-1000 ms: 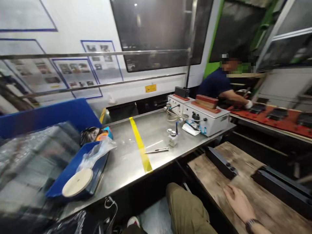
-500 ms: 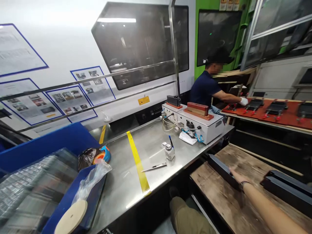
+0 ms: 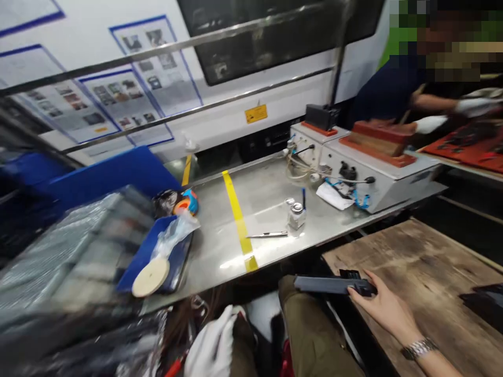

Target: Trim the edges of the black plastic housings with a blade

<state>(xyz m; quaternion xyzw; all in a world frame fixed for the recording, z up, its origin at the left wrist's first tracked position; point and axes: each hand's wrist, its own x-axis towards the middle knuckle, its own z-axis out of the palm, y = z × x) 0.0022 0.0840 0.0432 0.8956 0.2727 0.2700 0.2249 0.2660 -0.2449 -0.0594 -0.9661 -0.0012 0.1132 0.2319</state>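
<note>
My right hand [image 3: 382, 308] grips the end of a long flat black part [image 3: 328, 284] and holds it level over my lap, at the left edge of a worn wooden board [image 3: 432, 262]. A metal watch sits on that wrist. My left hand [image 3: 214, 346], in a white glove, rests low by my left knee; blur hides whether it holds anything. A red-tipped object [image 3: 173, 369] lies just left of it.
A steel table [image 3: 267, 193] with a yellow tape line carries tweezers [image 3: 267, 234], a small bottle [image 3: 296, 214], a white control box [image 3: 377, 178], a blue tray [image 3: 175, 256] holding a pale disc [image 3: 150, 276], and a tape roll [image 3: 187, 201]. A co-worker [image 3: 393, 89] works at the back right. Another black part [image 3: 483, 301] lies on the board.
My right hand has taken the long black part off the wooden board and drawn it toward my lap. The camera has tilted down, and my gloved left hand has come into view.
</note>
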